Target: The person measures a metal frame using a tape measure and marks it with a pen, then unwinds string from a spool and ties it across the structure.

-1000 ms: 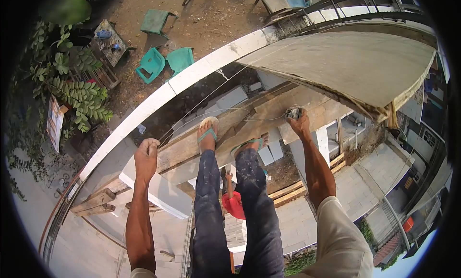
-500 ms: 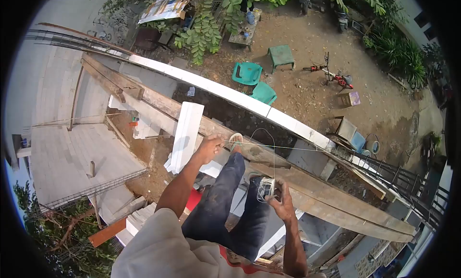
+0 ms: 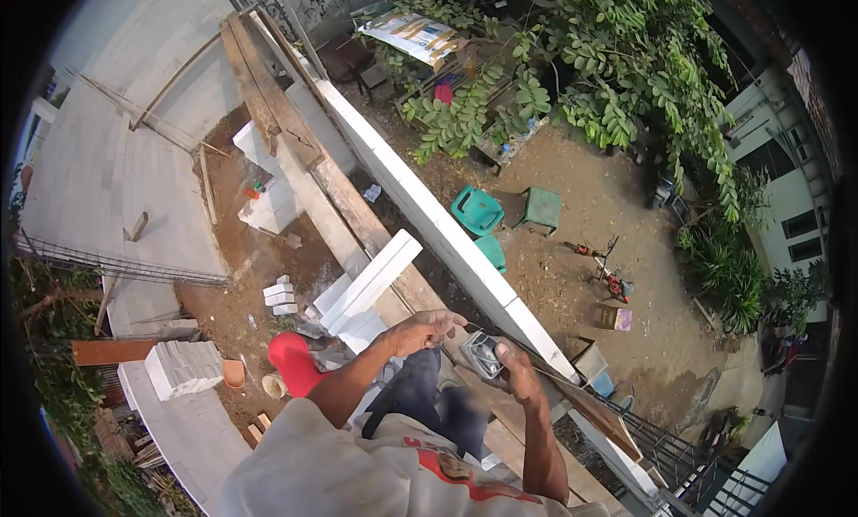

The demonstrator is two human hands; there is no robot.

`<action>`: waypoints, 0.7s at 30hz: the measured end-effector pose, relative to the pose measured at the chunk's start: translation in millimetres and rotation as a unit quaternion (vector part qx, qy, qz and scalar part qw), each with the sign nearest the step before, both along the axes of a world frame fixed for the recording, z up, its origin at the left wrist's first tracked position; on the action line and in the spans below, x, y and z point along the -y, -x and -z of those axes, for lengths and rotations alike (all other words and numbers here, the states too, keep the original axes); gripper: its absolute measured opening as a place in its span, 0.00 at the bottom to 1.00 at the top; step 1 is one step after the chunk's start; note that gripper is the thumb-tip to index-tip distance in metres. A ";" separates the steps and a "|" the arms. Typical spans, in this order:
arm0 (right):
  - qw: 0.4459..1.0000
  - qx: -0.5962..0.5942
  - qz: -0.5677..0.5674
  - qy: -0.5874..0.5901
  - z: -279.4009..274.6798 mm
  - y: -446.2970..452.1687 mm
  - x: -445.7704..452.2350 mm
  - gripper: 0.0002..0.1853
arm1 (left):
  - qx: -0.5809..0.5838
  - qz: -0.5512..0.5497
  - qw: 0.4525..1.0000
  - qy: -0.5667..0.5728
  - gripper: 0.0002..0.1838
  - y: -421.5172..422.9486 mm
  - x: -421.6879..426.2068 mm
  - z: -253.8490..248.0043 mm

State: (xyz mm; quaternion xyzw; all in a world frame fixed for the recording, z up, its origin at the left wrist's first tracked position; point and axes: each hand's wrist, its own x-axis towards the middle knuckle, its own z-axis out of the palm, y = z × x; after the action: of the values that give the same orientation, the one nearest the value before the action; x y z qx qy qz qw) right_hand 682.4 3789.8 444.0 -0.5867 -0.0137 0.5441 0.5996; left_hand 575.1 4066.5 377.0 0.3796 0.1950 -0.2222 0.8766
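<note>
My right hand [image 3: 519, 374] grips a string reel [image 3: 483, 354], a small frame with pale line wound round it. Just left of it is my left hand [image 3: 424, 332], its fingers pinched together at the line beside the reel. The strand between the two hands is too thin to follow fully. Below both hands run the worn wooden planks [image 3: 407, 285]. A long white block [image 3: 374, 280] lies across these planks, left of my left hand. My legs, in dark trousers, show under my forearms.
A narrow white wall top [image 3: 420, 209] runs diagonally beside the planks, high above the ground. Down in the yard are a green chair [image 3: 476, 210], a green stool [image 3: 540, 210] and a bicycle [image 3: 601, 267]. Stacked blocks [image 3: 185, 374] and a red object [image 3: 293, 363] are lower left.
My view has turned and shifted. My left hand has come close to the reel; before, it held a strand stretched out leftward. The reel has been raised off my knee area.
</note>
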 end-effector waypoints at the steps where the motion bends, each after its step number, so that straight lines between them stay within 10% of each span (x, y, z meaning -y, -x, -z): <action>1: 0.999 0.004 0.044 -0.016 -8.1 -1.5 -26.8 0.31 | 0.036 0.030 0.999 -0.011 0.36 0.5 -7.1 -8.3; 12: 0.981 0.080 -0.104 0.144 -35.4 -21.4 -160.8 0.33 | 0.053 -0.079 0.983 -0.158 0.38 18.1 -74.6 -56.0; 15: 0.924 0.363 -0.104 0.062 5.0 -20.5 -157.1 0.30 | 0.036 -0.109 0.988 -0.101 0.27 33.1 -88.3 -30.5; 21: 0.945 0.223 -0.215 0.102 44.8 -3.8 -123.4 0.29 | 0.042 -0.130 0.990 -0.039 0.31 37.2 -115.4 -25.3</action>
State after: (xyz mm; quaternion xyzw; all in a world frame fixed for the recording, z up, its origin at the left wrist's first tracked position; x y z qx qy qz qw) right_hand 686.2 3913.2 399.2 -0.7341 -0.2179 0.5138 0.3869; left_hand 537.9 4181.9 402.3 0.3939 0.2145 -0.0822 0.8900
